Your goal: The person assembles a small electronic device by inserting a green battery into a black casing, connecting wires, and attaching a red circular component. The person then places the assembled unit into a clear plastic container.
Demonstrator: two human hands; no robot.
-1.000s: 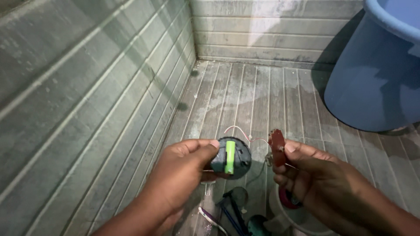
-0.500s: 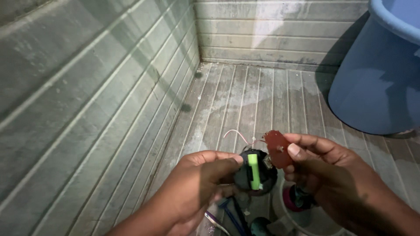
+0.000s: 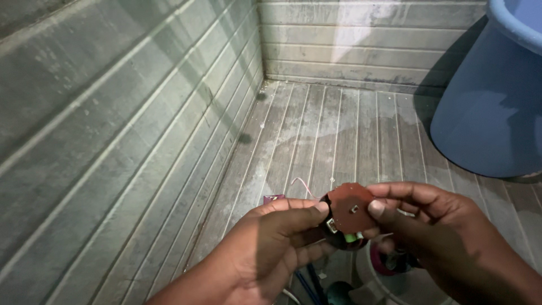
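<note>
Low in the middle of the frame, your left hand (image 3: pixel 271 243) is closed around a small round black housing (image 3: pixel 339 237), thumb tip pressed at its upper rim. Your right hand (image 3: pixel 429 226) pinches a reddish-brown circuit board (image 3: pixel 349 208) by its right edge, thumb on the face and fingers behind, and lays it flat over the housing's open side. A sliver of green battery (image 3: pixel 352 238) peeps out under the board's lower edge, and a thin pale wire (image 3: pixel 301 183) loops up just left of the board.

The main risk, as I judge it, is that wire. It arcs free right beside the gap you are covering, so it could get trapped between board and rim, or tug loose from its joint if the board twists. The board also looks slightly off-centre on the housing; pressing it down like that could bend it or crush the small white part at its left edge.

Your hold on the board is only a fingertip pinch. If it slips, the board may swing on the wire over the grey plank floor (image 3: pixel 339 130), which shows wet-looking patches toward the upper middle. Below your hands, at the bottom edge, lie dim tools and a white bowl (image 3: pixel 367 282); I cannot tell them clearly, but anything dropped would land among them. The blue tub (image 3: pixel 491 96) at the upper right stands well apart.
</note>
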